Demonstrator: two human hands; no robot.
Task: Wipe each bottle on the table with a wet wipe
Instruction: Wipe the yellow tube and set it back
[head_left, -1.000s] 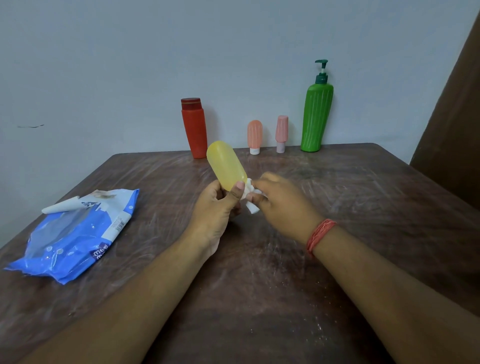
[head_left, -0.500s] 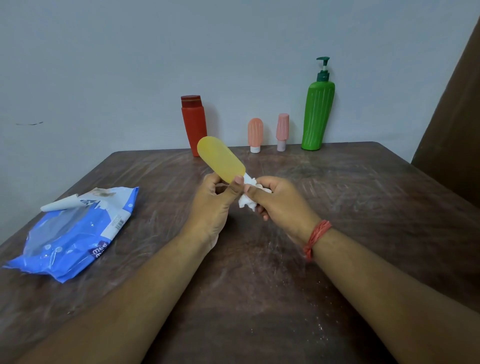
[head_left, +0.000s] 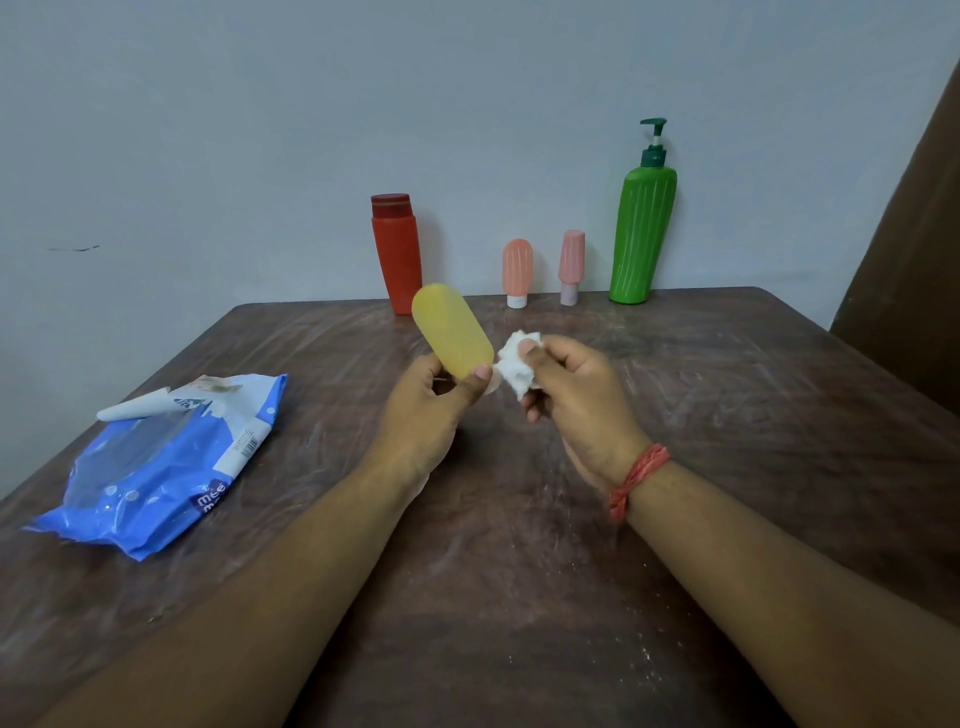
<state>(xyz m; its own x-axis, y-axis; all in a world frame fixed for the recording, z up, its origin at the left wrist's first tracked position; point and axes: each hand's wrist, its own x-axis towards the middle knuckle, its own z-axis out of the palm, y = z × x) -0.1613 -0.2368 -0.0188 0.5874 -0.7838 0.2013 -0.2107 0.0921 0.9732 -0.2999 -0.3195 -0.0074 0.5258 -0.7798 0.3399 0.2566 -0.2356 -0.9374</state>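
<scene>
One yellow bottle (head_left: 452, 330) is held above the middle of the table (head_left: 727, 415), tilted with its rounded end up and to the left and its lower end down in the left hand (head_left: 426, 410). That hand grips the bottle's lower part, thumb laid across the front and the other fingers curled behind. Just beside it, touching or nearly touching the bottle's lower end, is one crumpled white wet wipe (head_left: 514, 366), bunched into a wad and pinched in the right hand (head_left: 576, 400), whose thumb presses on top of the wad while the fingers curl under it. A red thread band (head_left: 636, 480) circles the right wrist.

Four more bottles stand upright in a row along the far edge of the table, against the wall. From left to right they are one red bottle (head_left: 397, 254) with a darker cap, one small orange bottle (head_left: 517, 273) standing on its white cap, one small pink bottle (head_left: 571, 267) also cap down, and one tall green pump bottle (head_left: 643, 234) with a dark green dispenser head. The orange and pink ones are near each other, the red and green ones further out on each side. That makes five bottles in all.

On the left side of the table, well apart from the hands, lies one blue wet wipes pack (head_left: 156, 467), flat, with its flap peeled open at the far end
</scene>
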